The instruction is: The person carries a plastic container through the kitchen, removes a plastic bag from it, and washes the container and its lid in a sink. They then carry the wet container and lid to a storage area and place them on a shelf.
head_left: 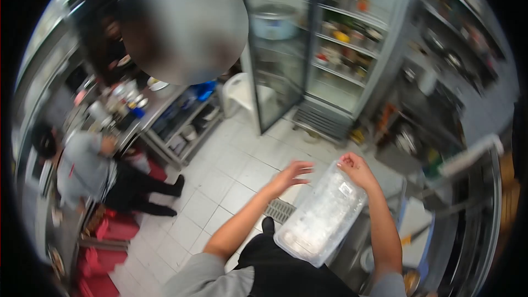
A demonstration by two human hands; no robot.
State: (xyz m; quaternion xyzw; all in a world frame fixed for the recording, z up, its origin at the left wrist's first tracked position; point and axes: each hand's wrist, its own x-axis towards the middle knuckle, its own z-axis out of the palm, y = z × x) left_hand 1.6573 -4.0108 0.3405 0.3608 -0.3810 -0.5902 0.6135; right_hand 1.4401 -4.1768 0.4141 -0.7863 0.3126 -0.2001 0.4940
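A long translucent plastic container (324,214) with whitish contents and a small label is held in front of my body, over the counter's edge. My right hand (356,169) grips its far end, fingers bent over the rim. To the left of that end, my left hand (293,177) is off the container, its fingers spread and holding nothing. What exactly lies inside the container is too blurred to tell.
Ahead, a glass-door fridge (352,38) stands open, its door (280,60) swung left. Beside it is a white stool (237,89). A co-worker (88,165) stands at the left counter near red bins (118,225). A cutting board (413,225) lies on the right.
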